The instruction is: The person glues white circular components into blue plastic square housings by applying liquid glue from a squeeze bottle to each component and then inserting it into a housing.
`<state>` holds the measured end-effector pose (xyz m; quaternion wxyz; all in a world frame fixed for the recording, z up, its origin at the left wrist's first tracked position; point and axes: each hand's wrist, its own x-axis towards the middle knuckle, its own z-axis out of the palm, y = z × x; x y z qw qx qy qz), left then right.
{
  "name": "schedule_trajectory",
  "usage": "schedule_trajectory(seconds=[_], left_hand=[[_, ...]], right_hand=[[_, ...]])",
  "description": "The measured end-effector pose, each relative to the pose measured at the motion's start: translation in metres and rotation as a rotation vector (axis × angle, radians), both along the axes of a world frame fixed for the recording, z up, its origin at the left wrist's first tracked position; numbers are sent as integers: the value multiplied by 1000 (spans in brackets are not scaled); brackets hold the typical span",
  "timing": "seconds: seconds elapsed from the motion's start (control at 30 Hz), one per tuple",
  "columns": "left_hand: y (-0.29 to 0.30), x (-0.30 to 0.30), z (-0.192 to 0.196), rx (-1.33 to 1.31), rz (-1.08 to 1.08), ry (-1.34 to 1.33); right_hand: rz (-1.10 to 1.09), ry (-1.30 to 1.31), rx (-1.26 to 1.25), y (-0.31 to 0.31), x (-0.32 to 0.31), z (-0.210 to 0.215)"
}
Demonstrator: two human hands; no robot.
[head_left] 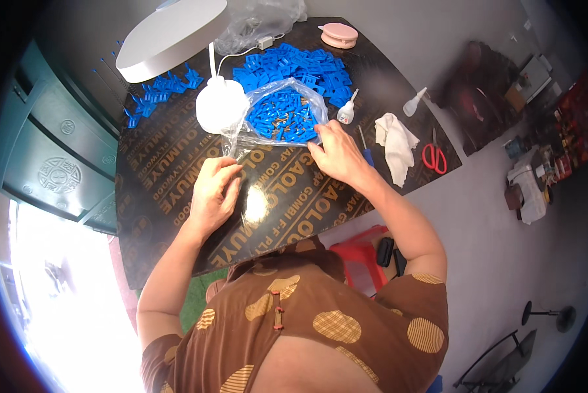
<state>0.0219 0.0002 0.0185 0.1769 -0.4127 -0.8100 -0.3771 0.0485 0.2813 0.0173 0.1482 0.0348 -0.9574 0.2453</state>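
A person's left hand (217,190) and right hand (338,152), apart, pinch a crinkly clear plastic bag (260,139) at eight and four o'clock, its slim blue pieces (282,118) heaped at twelve o'clock on the glossy counter (294,196).

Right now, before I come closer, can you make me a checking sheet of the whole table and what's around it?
Surface: dark table with printed lettering.
Things in hand: clear plastic bag, open, with small blue pieces inside.
Clutter: blue heap behind the bag; white lamp; pink round case; small bottle, white cloth and red-handled scissors on the right.
Hands: left hand pinches the bag's near-left plastic; right hand touches its right edge, grip unclear.
Cables: thin white cable behind the lamp.
Surroundings: teal door-like panel left; red seat by the table's near edge.
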Motion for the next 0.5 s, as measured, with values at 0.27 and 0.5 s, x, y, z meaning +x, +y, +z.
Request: schedule_trajectory(seconds=[0.27,0.5], left_hand=[[23,-13,20,-138,21,104],[50,-44,24,-153,37,208]], right_hand=[[33,127,-91,-17,26,5],[109,147,-66,-26,41,3]])
